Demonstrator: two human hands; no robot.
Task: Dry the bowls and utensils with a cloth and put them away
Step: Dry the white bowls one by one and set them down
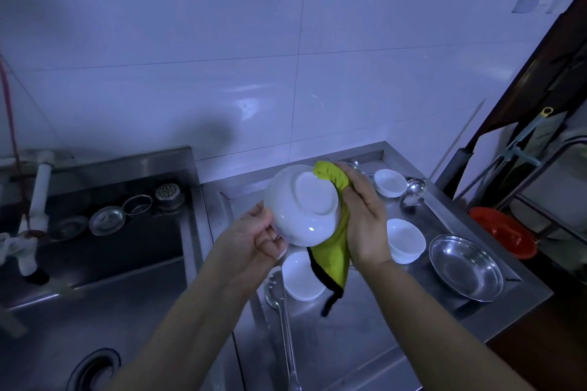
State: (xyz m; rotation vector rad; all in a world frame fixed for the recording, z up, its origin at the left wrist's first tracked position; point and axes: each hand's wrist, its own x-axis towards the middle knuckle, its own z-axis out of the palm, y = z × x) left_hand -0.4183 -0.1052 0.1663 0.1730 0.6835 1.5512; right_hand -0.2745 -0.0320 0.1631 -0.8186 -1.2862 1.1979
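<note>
Nearest us, long steel tongs [282, 320] lie on the steel draining board [374, 343], waiting their turn. Above them our left hand [254, 240] grips the rim of a white ceramic bowl [301, 205], base turned toward us, so our right hand [365, 216] can press the bunched yellow-green cloth [333, 232] against its outside. Beyond, three small white bowls [405, 240] sit upright, probably undried.

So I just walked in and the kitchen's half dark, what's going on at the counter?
A person is drying dishes. The left hand holds a white bowl turned bottom-up, while the right hand presses a green cloth against its side. Three more white bowls, metal tongs and a steel dish wait on the counter.
</note>
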